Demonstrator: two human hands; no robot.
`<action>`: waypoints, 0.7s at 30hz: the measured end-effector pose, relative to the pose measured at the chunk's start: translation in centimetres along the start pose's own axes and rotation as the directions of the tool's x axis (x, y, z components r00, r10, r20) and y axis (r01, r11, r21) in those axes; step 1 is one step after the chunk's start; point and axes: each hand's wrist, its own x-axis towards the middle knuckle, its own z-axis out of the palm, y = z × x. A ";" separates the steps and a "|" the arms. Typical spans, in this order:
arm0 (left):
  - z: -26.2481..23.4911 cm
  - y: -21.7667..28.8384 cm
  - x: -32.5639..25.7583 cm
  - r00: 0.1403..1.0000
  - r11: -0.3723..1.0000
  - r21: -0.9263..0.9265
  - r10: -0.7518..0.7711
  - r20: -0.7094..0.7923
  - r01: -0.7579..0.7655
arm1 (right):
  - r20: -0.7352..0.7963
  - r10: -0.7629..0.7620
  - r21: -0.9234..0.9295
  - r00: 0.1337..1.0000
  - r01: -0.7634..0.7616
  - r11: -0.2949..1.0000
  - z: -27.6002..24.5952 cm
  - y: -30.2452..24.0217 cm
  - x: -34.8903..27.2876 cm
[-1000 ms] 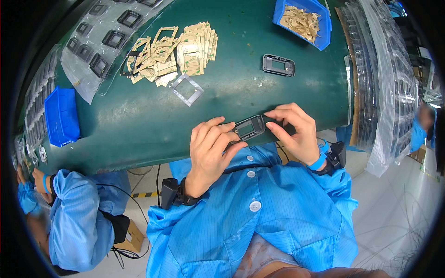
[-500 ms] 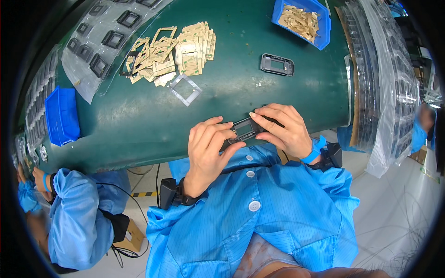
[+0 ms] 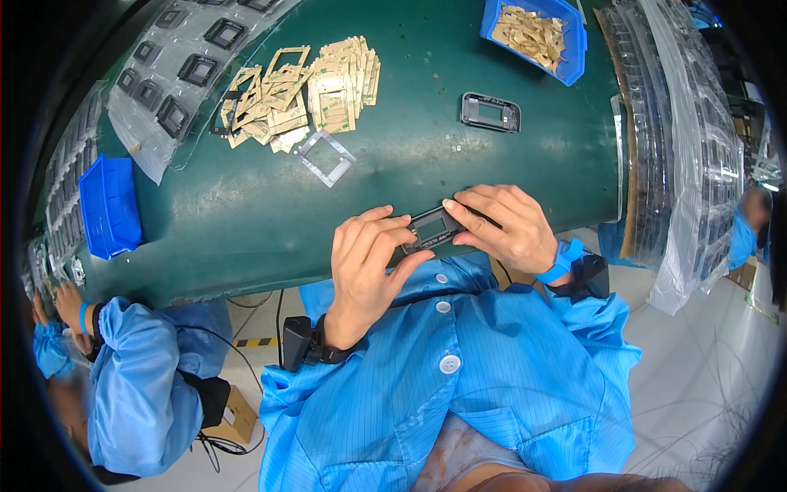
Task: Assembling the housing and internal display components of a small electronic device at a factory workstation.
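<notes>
Work surface: a dark green table (image 3: 246, 221) whose near edge runs just under both hands. Beyond that edge, pale floor shows below and to the right of the hands. A second person in a blue sleeve (image 3: 135, 385) sits well to the left of the left hand.

Containers: a blue bin (image 3: 537, 33) far ahead of the right hand holds tan cut pieces. A second blue bin (image 3: 108, 205) stands well left of the left hand; its contents cannot be made out. Clear trays (image 3: 176, 90) with dark frames in their pockets lie far ahead and left. Stacked clear trays (image 3: 680, 148) stand to the right of the right hand.

Loose items: tan frame cut-outs (image 3: 311, 86) lie ahead of the left hand; one dark frame (image 3: 490, 112) lies ahead of the right hand.

Hands: the left hand (image 3: 369, 262) and right hand (image 3: 502, 225) both grip a small dark rectangular part (image 3: 433, 230), held between them at the table's near edge, fingers closed narrowly on its ends.
</notes>
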 end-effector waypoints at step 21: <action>0.0 0.1 -0.1 1.000 1.000 -0.003 -0.016 0.003 0.016 | 0.066 0.196 0.327 0.978 -0.207 0.922 -0.2 0.8 0.4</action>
